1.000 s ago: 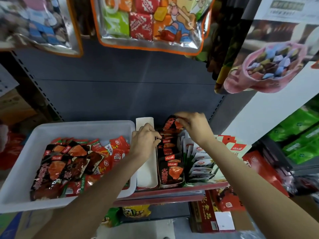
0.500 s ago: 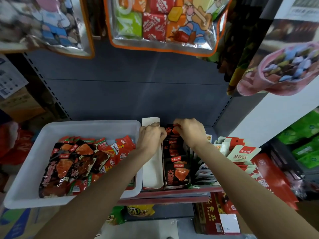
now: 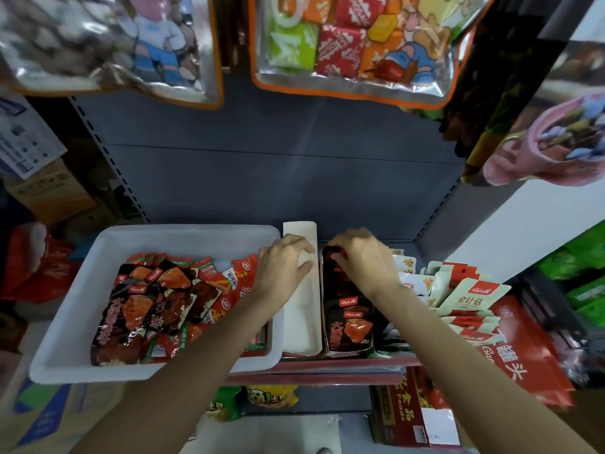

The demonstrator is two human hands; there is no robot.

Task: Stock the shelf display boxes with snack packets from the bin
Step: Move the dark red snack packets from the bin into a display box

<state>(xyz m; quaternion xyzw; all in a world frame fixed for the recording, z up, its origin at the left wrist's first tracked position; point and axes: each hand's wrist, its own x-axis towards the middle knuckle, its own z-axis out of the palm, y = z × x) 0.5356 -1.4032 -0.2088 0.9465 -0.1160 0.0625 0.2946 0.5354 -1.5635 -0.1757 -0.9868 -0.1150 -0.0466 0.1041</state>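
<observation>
A white bin [image 3: 82, 306] on the left of the shelf holds several black and red snack packets [image 3: 157, 303]. To its right stands an empty white display box [image 3: 301, 326], then a display box [image 3: 347, 350] with a row of black packets [image 3: 348, 319]. My left hand [image 3: 281, 270] hovers over the empty box near its back, fingers loosely curled, holding nothing. My right hand [image 3: 363, 257] pinches a black packet [image 3: 332, 253] at the back of that row.
Pale packets [image 3: 458, 290] stand in boxes further right. A red carton [image 3: 530, 352] leans at the right edge. Big snack bags [image 3: 353, 44] hang overhead. Below the red shelf edge [image 3: 314, 371] lie more boxes and packets.
My left hand has let go of the black packets and shifted left over the empty box. My right hand still works the back packet into the row. The view has tilted slightly.
</observation>
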